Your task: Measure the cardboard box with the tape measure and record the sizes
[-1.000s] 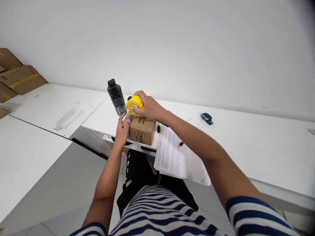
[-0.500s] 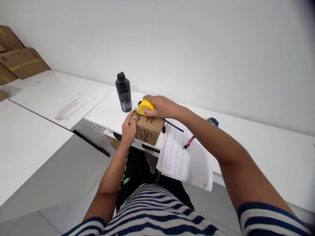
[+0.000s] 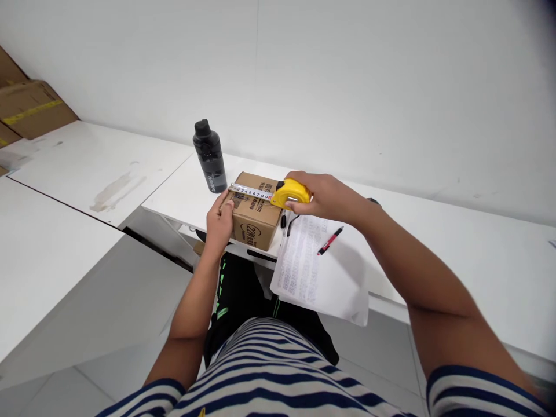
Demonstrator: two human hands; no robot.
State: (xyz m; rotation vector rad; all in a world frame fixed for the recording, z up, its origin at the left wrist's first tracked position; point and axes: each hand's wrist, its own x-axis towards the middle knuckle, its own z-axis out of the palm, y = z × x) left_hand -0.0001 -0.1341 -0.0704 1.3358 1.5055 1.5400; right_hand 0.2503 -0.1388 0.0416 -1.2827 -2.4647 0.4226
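Observation:
A small brown cardboard box (image 3: 253,225) with black print rests on the white table near its front edge. My right hand (image 3: 324,196) is closed round a yellow tape measure (image 3: 292,193) at the box's right top edge. Its numbered blade (image 3: 252,192) stretches across the box top to the left edge. There my left hand (image 3: 220,219) grips the box's left side, thumb on top and fingers by the blade's end. Whether those fingers pinch the blade tip is hard to make out.
Behind the box's left stands a dark water bottle (image 3: 210,157). To the right, handwritten paper sheets (image 3: 321,289) overhang the table's front edge, with a red and black pen (image 3: 330,241) on them. Large cardboard boxes (image 3: 37,107) are stacked at far left.
My right hand has moved right with the tape measure, drawing the blade out across the box top. My left hand stays on the box's left side. The view has shifted slightly.

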